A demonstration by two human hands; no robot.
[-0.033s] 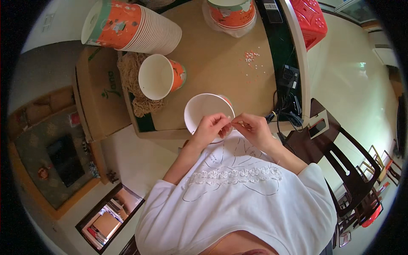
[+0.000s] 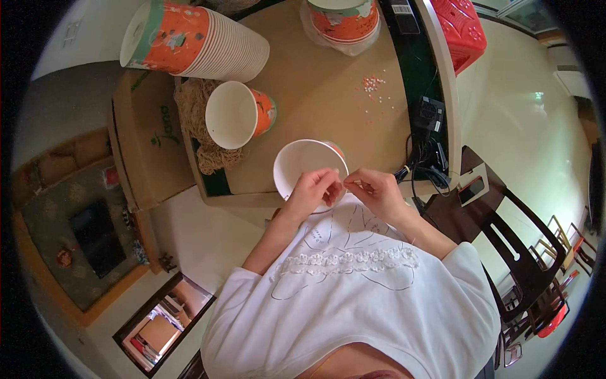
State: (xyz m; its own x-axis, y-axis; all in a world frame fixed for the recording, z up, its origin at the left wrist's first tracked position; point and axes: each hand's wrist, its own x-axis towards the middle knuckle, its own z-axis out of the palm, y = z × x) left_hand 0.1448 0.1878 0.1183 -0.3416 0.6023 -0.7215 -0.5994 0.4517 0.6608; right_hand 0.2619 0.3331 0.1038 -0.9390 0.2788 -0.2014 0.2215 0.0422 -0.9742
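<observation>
My left hand (image 2: 314, 191) and my right hand (image 2: 377, 192) meet over the near rim of a white-lined paper cup (image 2: 297, 159) at the table's front edge. On both, thumb and finger are pinched together, the fingertips almost touching. Whatever sits in the pinch is too small to make out. Behind to the left, a second paper cup (image 2: 232, 115) with an orange and green outside leans over, its mouth toward me. Small white and orange beads (image 2: 372, 84) lie scattered on the table to the right.
A long stack of nested paper cups (image 2: 208, 44) lies at the back left, by a tangle of beige string (image 2: 205, 136). More orange cups (image 2: 344, 22) stand in clear plastic at the back. Black cables (image 2: 429, 170) and a small black device (image 2: 432, 114) line the right edge.
</observation>
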